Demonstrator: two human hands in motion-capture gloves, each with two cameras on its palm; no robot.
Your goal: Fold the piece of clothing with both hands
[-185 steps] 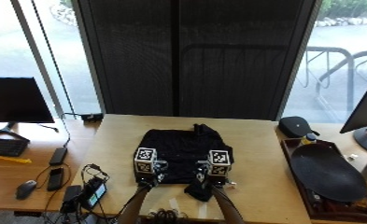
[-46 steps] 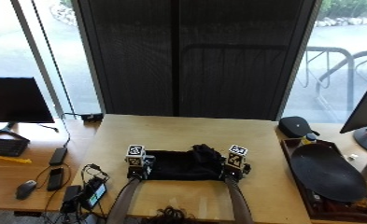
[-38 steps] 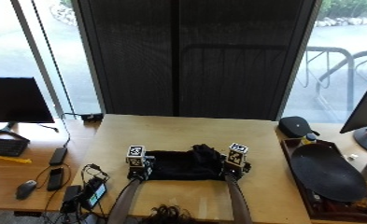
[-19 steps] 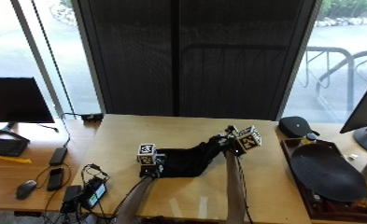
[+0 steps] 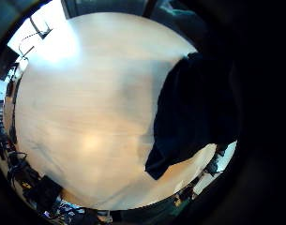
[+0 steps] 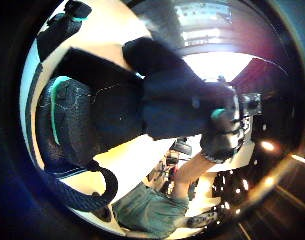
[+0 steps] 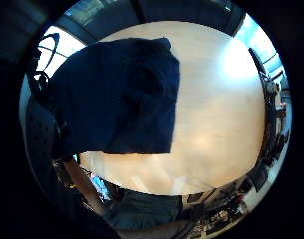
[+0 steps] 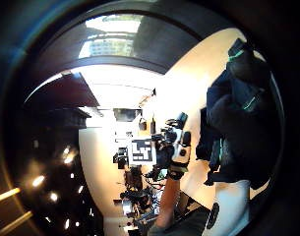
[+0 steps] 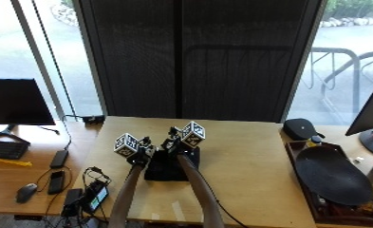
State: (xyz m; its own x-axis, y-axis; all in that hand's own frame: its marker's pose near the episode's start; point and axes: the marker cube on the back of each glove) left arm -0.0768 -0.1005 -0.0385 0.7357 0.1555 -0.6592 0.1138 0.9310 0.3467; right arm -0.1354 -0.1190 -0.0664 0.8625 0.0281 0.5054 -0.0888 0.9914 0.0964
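Both hands now sit close together at the left-centre of the table [image 9: 249,156], whereas half a second ago the right hand [image 9: 178,144] was raised and out toward the right with the garment [image 9: 168,168] stretched slantwise between the two. The garment is now gathered into a compact dark block on the tabletop, directly under and in front of the hands. The left hand [image 9: 140,154] is at the block's left far corner, the right hand at its far edge, just beside the left.

Grip state: the left thumb side palm view shows gloved fingers [image 6: 67,125] curled around bunched cloth, and the right thumb side palm view shows the same for the right-hand fingers [image 8: 238,113]; each hand appears to be gripping the garment, though the outside view is too small to confirm finger positions.

Surroundings: a monitor [image 9: 15,102], keyboard [image 9: 3,149] and mouse [image 9: 25,192] occupy the left desk; a phone [image 9: 57,179] and cables lie at the table's left edge. A dark round dish [image 9: 334,175] in a tray and a black pouch [image 9: 303,128] stand well apart to the right. Nothing lies between the garment and these items.

Orientation: the folded block looks roughly square, with its slightly longer axis running toward and away from the person.
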